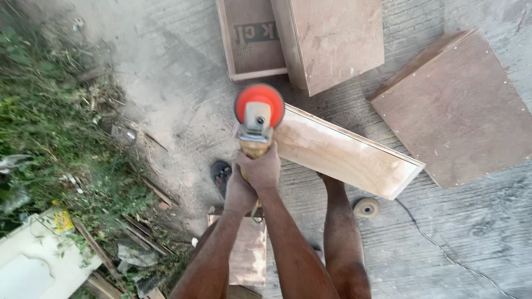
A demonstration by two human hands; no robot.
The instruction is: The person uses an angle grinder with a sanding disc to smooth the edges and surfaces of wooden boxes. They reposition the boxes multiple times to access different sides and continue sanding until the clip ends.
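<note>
Head view: both hands wrapped tight round an angle grinder (256,130), right hand (260,169) further fwd on the body, left hand (239,194) behind it on the rear of the handle. Grinder's orange disc sits at the near-left end of a pale plywood board (343,155), touching or just over its edge, can't tell which. Board runs diagonal, left end by the disc, right end cut square near a brown panel (457,108). Leg presses against the board's near long edge. Wooden box (330,39) and open tray (249,39) lie just beyond the board's far edge, tight there. Spare disc (366,207) on the concrete just below the board, thin cable (443,252) trailing away to the right. Sandal (220,174) left of the hands. Open concrete w/ dust to the upper left; grass and scrap wood (111,254) crowd the left edge
</note>
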